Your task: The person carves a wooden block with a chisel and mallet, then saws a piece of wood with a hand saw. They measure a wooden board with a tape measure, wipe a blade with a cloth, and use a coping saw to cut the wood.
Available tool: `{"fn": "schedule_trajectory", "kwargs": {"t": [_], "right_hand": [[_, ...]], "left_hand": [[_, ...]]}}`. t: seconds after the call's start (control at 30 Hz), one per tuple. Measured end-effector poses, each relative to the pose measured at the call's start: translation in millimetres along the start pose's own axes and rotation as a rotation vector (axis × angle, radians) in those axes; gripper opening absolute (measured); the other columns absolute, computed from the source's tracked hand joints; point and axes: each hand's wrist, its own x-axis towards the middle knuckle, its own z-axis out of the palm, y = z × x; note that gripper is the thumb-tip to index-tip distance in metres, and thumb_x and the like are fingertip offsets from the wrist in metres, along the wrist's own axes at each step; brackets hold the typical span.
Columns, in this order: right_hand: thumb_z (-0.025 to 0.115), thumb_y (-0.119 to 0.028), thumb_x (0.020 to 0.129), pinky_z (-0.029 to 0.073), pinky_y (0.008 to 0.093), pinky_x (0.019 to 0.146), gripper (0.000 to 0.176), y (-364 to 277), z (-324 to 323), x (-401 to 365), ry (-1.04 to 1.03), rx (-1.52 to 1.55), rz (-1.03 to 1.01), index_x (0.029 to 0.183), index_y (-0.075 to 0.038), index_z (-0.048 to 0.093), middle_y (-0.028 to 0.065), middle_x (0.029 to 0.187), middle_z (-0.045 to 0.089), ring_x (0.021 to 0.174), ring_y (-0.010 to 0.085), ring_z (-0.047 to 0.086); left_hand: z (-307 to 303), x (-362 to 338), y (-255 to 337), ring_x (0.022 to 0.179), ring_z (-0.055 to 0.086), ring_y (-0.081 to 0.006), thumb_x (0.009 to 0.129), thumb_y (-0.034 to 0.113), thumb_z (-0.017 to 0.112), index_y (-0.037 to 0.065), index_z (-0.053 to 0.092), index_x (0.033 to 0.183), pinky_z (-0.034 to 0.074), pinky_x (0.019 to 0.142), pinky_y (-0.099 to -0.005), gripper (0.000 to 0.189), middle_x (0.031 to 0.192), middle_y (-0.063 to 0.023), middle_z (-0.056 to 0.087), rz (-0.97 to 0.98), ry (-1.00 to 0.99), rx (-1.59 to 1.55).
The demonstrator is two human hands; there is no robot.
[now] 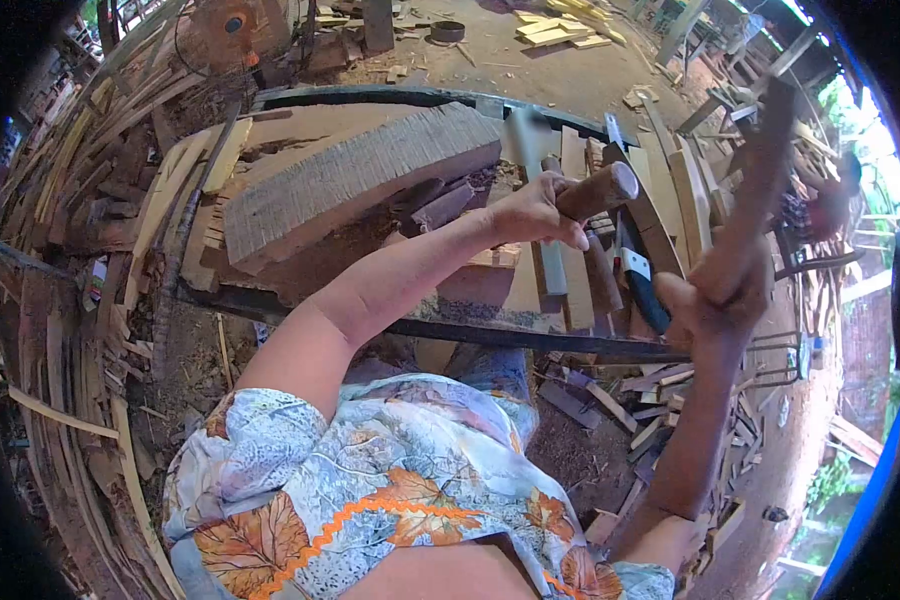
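My left hand [538, 212] reaches over a low workbench, its fingers wrapped round a short, thick wooden cylinder [598, 192] with a pale round end. Raised to the right, my right hand [728, 282] is closed on a long, dark, flat wooden piece [760, 180] that points up and away. Between the hands lies a tool with a black handle [647, 296] and a white section with dark dots. Beneath my left hand is a pale straight bar [550, 268]. A large, rough-cut curved timber block [360, 180] rests on the bench to the left.
The bench has a dark raised edge [440, 333]. Narrow boards [576, 240] lie on its right half. Wood strips [80, 340] are heaped on the left, offcuts [660, 400] on the ground near the bench. A fan [232, 28] stands at the far left, yellowish planks [560, 32] farther back.
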Motion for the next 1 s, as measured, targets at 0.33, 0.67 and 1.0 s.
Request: {"fn": "schedule_trajectory", "kwargs": {"t": [0.33, 0.67, 1.0], "right_hand": [[0.077, -0.007, 0.052, 0.045, 0.0263, 0.060, 0.057, 18, -2, 0, 0.152, -0.016, -0.179, 0.103, -0.004, 0.052, 0.0034, 0.079, 0.057, 0.071, 0.0123, 0.055], [0.079, -0.014, 0.053, 0.043, 0.0227, 0.061, 0.053, 30, 5, -13, -0.076, 0.084, 0.006, 0.095, -0.003, 0.049, 0.0005, 0.074, 0.050, 0.063, 0.0121, 0.048], [0.078, -0.008, 0.056, 0.043, 0.0257, 0.055, 0.052, 50, 21, -30, -0.130, 0.266, 0.153, 0.097, -0.006, 0.047, 0.0028, 0.077, 0.055, 0.061, 0.0100, 0.051]], "left_hand": [[4, 1, -10, 0.059, 0.049, -0.0035, 0.062, 0.016, 0.083, 0.009, 0.055, 0.077, 0.039, 0.053, -0.0216, 0.033, 0.066, 0.0059, 0.052, -0.017, -0.075, -0.011], [3, -1, -5, 0.062, 0.051, -0.0032, 0.062, 0.009, 0.079, 0.005, 0.059, 0.082, 0.041, 0.055, -0.0209, 0.029, 0.068, 0.0045, 0.056, -0.026, -0.046, 0.014], [-5, -10, -3, 0.050, 0.051, -0.0040, 0.067, 0.012, 0.076, 0.008, 0.061, 0.076, 0.040, 0.045, -0.0215, 0.018, 0.062, 0.0034, 0.058, 0.132, 0.204, 0.049]]}}
